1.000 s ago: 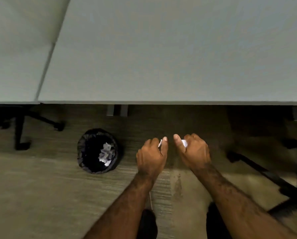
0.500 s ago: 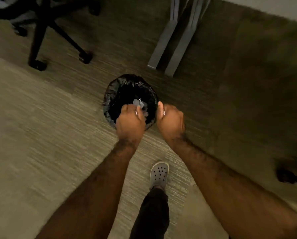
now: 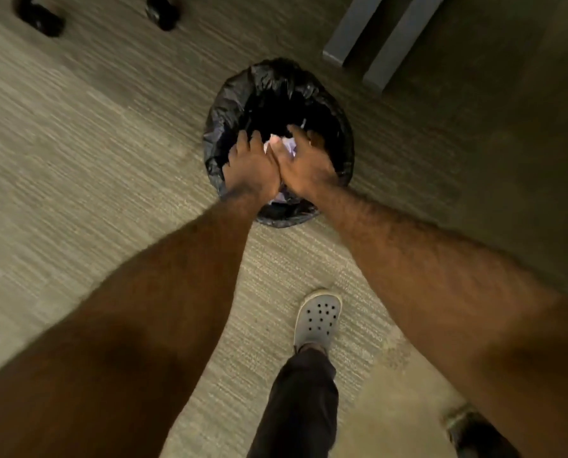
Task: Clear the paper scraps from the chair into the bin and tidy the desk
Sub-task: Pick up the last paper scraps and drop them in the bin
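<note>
A round bin (image 3: 277, 76) lined with a black bag stands on the carpet. Both my hands hover over its mouth, side by side and touching at the thumbs. My left hand (image 3: 251, 166) has its fingers stretched out and apart. My right hand (image 3: 309, 163) is also spread, palm down. White paper scraps (image 3: 287, 148) show in the gap between the two hands, and more pale paper (image 3: 281, 197) lies in the bin below my wrists. Whether the scraps touch my fingers is not clear because of blur.
Two grey desk legs (image 3: 380, 34) stand just beyond the bin at the top right. Black chair casters (image 3: 39, 19) sit at the top left. My foot in a grey clog (image 3: 317, 317) is planted on the carpet behind the bin.
My view dropped from the desk to the bin. Both hands carried the scraps left over the bin, then went from closed fists to spread fingers above its mouth.
</note>
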